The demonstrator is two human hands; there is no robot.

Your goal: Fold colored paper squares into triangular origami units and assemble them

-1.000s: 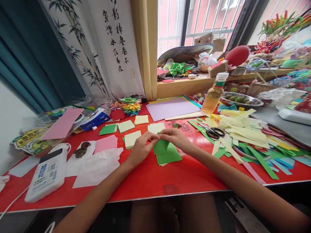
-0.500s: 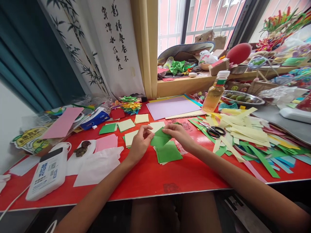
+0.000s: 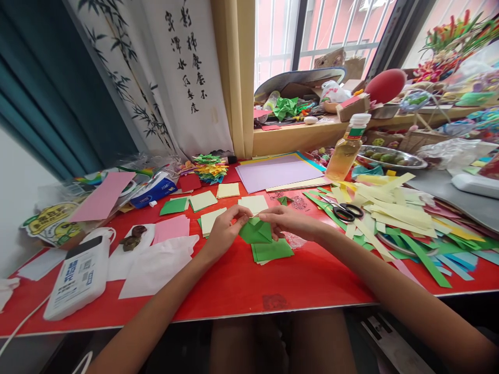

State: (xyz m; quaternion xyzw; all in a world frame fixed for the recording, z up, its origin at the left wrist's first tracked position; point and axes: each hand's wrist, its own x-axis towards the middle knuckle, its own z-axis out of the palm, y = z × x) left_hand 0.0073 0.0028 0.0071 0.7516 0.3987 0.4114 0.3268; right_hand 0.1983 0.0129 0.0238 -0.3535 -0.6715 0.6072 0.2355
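A creased green paper [image 3: 255,231] is held up between both hands over the red tabletop. My left hand [image 3: 230,224] pinches its upper left edge with thumb and fingers. At the upper right, my right hand [image 3: 287,222] grips the same paper, fingers closed on it. Just below lies a stack of green squares [image 3: 272,251]. Behind the hands are a pale yellow square [image 3: 253,204] and a small folded green piece [image 3: 284,200]. Another pale yellow stack [image 3: 210,223] sits just beyond my left hand.
Black scissors [image 3: 348,212] and many paper strips [image 3: 401,210] lie at the right. A bottle [image 3: 346,150] stands behind them. Lilac sheets [image 3: 278,171] lie at the back, a white device [image 3: 80,278] and tissue [image 3: 158,267] at the left.
The green paper has been turned and now shows crossing creases. My right hand has shifted lower over the paper's right side, uncovering the small folded green piece behind.
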